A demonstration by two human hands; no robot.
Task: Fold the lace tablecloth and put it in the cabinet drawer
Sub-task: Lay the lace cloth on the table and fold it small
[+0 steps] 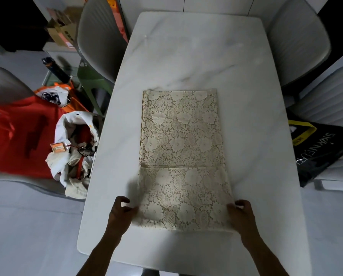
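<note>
The cream lace tablecloth [181, 148] lies folded into a long narrow strip down the middle of the white marble table [196, 56]. A crease runs across it about a third of the way up from the near end. My left hand [121, 213] pinches the near left edge of the cloth with curled fingers. My right hand [241, 215] pinches the near right edge the same way. No cabinet drawer is in view.
Grey chairs stand at the table's far left [98, 38] and far right [298, 42]. An orange bag [25, 140] and a bundle of cloths [77, 152] sit on the left. A black bag [320, 148] lies on a white chair at the right.
</note>
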